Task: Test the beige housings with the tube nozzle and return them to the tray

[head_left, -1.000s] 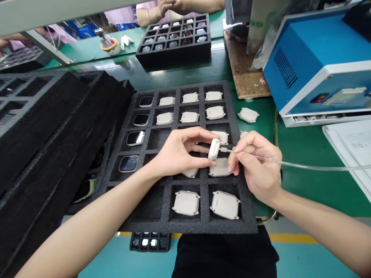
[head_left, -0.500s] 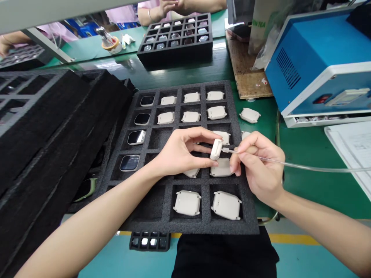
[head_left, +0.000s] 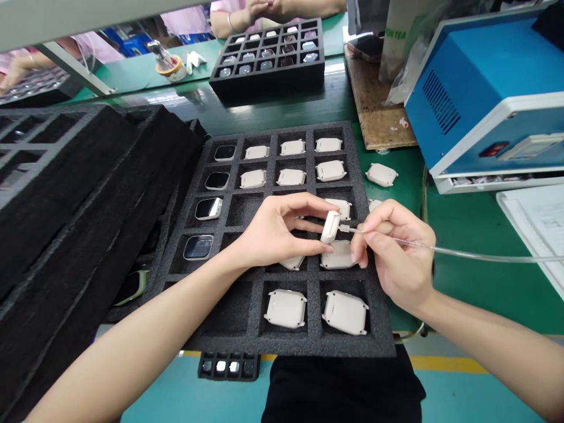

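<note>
View shifted slightly, off-white watch case (head_left: 330, 227), tilted edge-on, in left hand (head_left: 277, 232).

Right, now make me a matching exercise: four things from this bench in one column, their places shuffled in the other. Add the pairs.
Things
1. pale watch case, tilted on edge
2. clear tube
3. blue machine
4. green-rimmed watch

Places
A. left of the central foam tray
B. in the right hand's fingers
C. beyond the white papers
D. in the left hand's fingers

Pairs: 1-D, 2-B, 3-C, 4-A
</note>
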`<state>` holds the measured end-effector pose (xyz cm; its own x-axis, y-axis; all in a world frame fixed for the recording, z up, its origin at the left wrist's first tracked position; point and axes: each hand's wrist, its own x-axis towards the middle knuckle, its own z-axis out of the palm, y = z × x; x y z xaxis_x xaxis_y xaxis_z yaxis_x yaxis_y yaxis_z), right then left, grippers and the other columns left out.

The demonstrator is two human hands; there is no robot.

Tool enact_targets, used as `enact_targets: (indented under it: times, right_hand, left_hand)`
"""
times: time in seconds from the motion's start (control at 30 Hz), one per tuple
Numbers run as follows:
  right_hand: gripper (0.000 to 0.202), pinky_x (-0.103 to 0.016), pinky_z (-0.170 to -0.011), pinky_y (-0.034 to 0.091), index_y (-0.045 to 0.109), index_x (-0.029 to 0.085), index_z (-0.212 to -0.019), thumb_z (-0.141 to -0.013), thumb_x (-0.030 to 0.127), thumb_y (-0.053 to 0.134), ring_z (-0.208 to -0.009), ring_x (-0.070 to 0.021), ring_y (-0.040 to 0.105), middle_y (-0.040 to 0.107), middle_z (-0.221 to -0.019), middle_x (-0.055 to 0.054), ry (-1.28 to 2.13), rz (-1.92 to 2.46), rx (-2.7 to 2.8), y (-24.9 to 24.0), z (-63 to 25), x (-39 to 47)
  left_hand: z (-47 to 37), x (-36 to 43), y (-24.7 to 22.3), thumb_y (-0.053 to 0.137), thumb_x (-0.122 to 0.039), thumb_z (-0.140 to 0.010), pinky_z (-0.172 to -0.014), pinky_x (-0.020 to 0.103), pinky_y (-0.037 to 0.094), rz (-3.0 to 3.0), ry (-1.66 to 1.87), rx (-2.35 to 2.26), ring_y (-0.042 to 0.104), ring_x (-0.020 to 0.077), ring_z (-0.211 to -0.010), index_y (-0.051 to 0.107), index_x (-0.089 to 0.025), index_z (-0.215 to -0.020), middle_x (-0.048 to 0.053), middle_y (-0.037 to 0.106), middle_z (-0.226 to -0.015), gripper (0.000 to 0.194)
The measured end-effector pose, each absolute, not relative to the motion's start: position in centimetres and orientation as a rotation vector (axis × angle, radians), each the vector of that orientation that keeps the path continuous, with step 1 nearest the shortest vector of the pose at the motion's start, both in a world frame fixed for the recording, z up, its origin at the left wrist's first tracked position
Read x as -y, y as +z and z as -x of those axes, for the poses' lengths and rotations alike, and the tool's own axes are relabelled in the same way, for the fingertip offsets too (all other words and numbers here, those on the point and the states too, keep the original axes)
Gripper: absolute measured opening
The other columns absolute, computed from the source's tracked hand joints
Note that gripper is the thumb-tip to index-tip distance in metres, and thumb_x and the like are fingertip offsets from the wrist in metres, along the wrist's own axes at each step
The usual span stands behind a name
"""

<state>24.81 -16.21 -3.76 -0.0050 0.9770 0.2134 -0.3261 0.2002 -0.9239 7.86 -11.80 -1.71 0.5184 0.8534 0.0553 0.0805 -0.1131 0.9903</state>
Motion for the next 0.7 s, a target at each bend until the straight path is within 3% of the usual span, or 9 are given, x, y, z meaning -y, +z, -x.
enact_targets:
  times: [0.3,0.7]
  right_hand:
    - [0.009,-0.018,-0.036,0.034,0.047,0.018,-0.07,-0.074,0.01,0.048,-0.035,-0.0072,0.042,0.057,-0.046,0.005,1.276,0.799,1.039,-4.08,-24.64,16.21]
    - [0.007,-0.018,-0.034,0.03,0.044,0.019,-0.064,-0.062,0.014,0.047,-0.03,-0.0064,0.038,0.053,-0.039,0.007,1.317,0.815,0.991,-3.84,-24.27,15.49]
  left_hand:
    - [-7.95,11.68,-1.51,0.079,-0.015,-0.054,-0.083,0.039,0.055,-1.546,0.773,-0.867,0.065,0.0238,-0.089,0.066,-0.016,-0.094,0.006,0.068,-0.096,0.041]
    - [-7.95,11.6,-1.37,0.078,-0.02,-0.058,-0.083,0.039,0.054,-1.599,0.744,-0.893,0.064,0.0257,-0.091,0.067,-0.02,-0.091,0.005,0.067,-0.098,0.034]
